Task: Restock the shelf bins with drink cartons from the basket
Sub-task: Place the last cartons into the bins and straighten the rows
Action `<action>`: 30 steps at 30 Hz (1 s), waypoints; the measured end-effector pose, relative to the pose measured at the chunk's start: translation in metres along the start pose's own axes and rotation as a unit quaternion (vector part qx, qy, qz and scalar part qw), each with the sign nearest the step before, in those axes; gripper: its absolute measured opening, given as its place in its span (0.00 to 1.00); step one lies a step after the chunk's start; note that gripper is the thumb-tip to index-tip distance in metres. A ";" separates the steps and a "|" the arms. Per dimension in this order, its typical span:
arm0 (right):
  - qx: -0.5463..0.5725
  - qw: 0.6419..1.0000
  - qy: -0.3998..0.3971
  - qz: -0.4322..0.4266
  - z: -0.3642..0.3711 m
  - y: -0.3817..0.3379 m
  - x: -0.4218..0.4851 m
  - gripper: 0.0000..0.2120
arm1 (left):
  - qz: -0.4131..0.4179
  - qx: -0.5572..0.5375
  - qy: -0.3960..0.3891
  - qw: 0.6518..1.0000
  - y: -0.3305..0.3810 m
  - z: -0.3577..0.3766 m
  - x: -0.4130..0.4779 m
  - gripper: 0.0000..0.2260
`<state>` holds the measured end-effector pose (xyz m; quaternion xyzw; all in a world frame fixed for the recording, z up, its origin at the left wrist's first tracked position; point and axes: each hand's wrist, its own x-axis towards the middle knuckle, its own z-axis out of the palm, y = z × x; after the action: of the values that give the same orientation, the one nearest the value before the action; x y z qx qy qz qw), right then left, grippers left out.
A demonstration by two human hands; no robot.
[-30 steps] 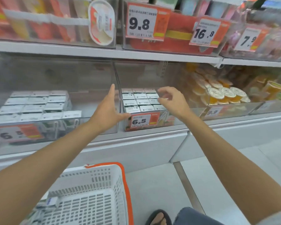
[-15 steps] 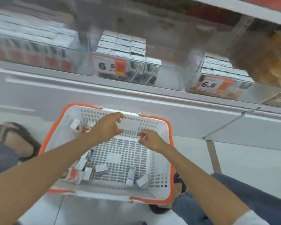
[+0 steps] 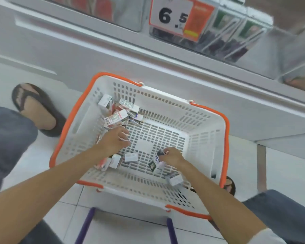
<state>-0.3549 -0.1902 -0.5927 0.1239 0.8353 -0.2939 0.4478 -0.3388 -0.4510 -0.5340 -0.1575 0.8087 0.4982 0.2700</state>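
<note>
Low inside the basket (image 3: pixel 203 138), right grip (image 3: pixel 171 156) pinches a drink carton (image 3: pixel 156 162) by its top; left grip (image 3: pixel 113 140), too blurred to read, hovers over loose cartons (image 3: pixel 115 118). Firmer, whole-body holds would likely lift safer.

1. The white tiled floor (image 3: pixel 289 173) carries the orange-rimmed white basket (image 3: pixel 225 138).
2. Left of the basket, a foot in a dark sandal (image 3: pixel 48 113) stands on the tiles.
3. A second sandal (image 3: pixel 230 186) shows at the basket's right near corner.
4. Beyond the basket, the white shelf (image 3: pixel 148 55) holds a clear bin (image 3: pixel 218 41) with a 6.5 price tag (image 3: pixel 173 16).
</note>
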 end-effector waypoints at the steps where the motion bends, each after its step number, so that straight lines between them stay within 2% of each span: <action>1: 0.073 0.997 -0.008 -0.020 -0.008 -0.005 -0.007 0.17 | -0.029 -0.025 -0.021 0.999 0.003 0.008 0.000 0.19; 3: 0.226 0.968 -0.080 -0.068 -0.025 -0.016 -0.025 0.22 | -0.096 -0.114 -0.098 0.984 0.012 0.023 -0.002 0.27; 4: 0.267 0.951 -0.125 -0.090 -0.033 -0.021 -0.034 0.22 | -0.122 -0.165 -0.136 0.969 0.013 0.030 -0.003 0.31; 5: 0.280 0.940 -0.159 -0.112 -0.039 -0.025 -0.041 0.23 | -0.137 -0.215 -0.158 0.954 0.013 0.037 -0.004 0.32; 7: 0.233 0.945 -0.182 -0.140 -0.047 -0.022 -0.048 0.28 | -0.150 -0.288 -0.138 0.936 0.010 0.042 -0.004 0.29; 9: 0.126 0.971 -0.141 -0.143 -0.047 -0.010 -0.048 0.33 | -0.148 -0.272 -0.082 0.947 0.007 0.041 -0.002 0.27; 11: -0.019 0.986 -0.108 -0.127 -0.040 0.015 -0.040 0.36 | -0.142 -0.203 -0.053 0.967 0.003 0.037 0.000 0.26; 13: -0.110 0.981 -0.140 -0.076 -0.022 0.042 -0.032 0.40 | -0.143 -0.163 -0.040 0.975 -0.003 0.035 0.001 0.24; 15: -0.143 0.977 -0.158 -0.020 0.002 0.065 -0.025 0.42 | -0.141 -0.141 -0.034 0.979 -0.007 0.033 0.000 0.23; 16: -0.155 0.978 -0.140 -0.013 0.012 0.073 -0.022 0.38 | -0.139 -0.138 -0.032 0.980 -0.009 0.032 -0.001 0.23; 19: -0.105 0.993 -0.027 -0.042 0.015 0.071 -0.014 0.14 | -0.132 -0.137 -0.019 0.982 -0.009 0.031 -0.001 0.20; 20: -0.073 0.996 0.000 -0.056 0.007 0.060 -0.014 0.13 | -0.133 -0.141 -0.018 0.981 -0.007 0.030 -0.001 0.19; 22: -0.023 0.996 0.017 -0.083 -0.017 0.028 -0.017 0.18 | -0.137 -0.172 -0.031 0.975 0.000 0.028 -0.001 0.18; 25: -0.002 0.982 -0.012 -0.187 -0.058 -0.031 -0.037 0.22 | -0.112 -0.222 -0.056 0.967 0.026 0.022 -0.003 0.16; 27: -0.022 0.970 -0.009 -0.242 -0.080 -0.068 -0.059 0.26 | -0.087 -0.230 -0.083 0.966 0.048 0.015 -0.006 0.20; 30: -0.047 0.953 0.037 -0.297 -0.102 -0.104 -0.094 0.23 | -0.024 -0.203 -0.153 0.967 0.084 0.003 -0.020 0.29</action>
<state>-0.4190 -0.2068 -0.4321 -0.1406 0.8633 -0.3690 0.3145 -0.3653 -0.4110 -0.4627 -0.1501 0.6360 0.6634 0.3646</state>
